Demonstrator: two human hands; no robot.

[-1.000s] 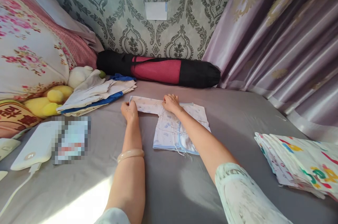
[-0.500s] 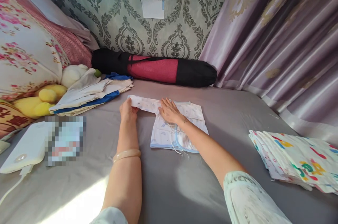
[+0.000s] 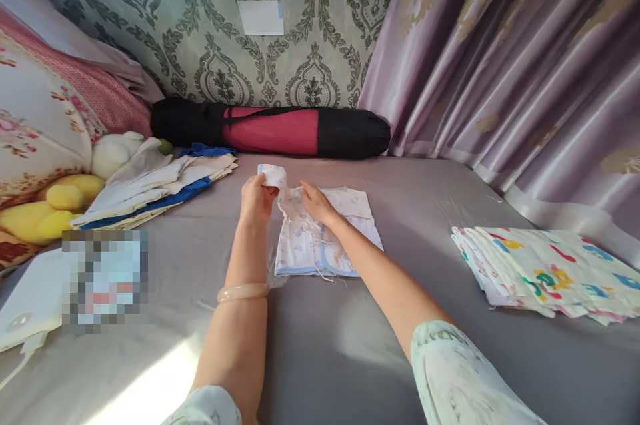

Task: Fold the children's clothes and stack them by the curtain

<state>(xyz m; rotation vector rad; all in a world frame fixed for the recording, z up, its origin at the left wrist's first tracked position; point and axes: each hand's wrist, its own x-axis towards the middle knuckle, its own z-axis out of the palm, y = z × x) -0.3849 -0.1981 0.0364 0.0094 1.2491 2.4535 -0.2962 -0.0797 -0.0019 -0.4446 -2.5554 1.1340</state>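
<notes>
A small white baby shirt (image 3: 300, 245) with pale blue trim and a faint print lies on the grey bed sheet, thin white ties trailing over its lower edge. My left hand (image 3: 257, 197) pinches the cuff of its left-hand sleeve, which is lifted and bent up off the sheet. Near the shoulder of that sleeve, my right hand (image 3: 317, 203) rests on the shirt with its fingers stretched out. The far sleeve lies folded across the shirt's right side.
At the right lies a stack of folded cloths (image 3: 555, 271) with a colourful print. Folded white and blue clothes (image 3: 160, 185) sit at the left beside yellow plush toys (image 3: 45, 208) and a white power bank (image 3: 35, 291). A black and red roll bag (image 3: 270, 130) lies along the wall.
My left hand has raised the sleeve and brought it inward, to the right, so it bends up from lying straight out. My right hand stays on the shirt. The view has shifted slightly right.
</notes>
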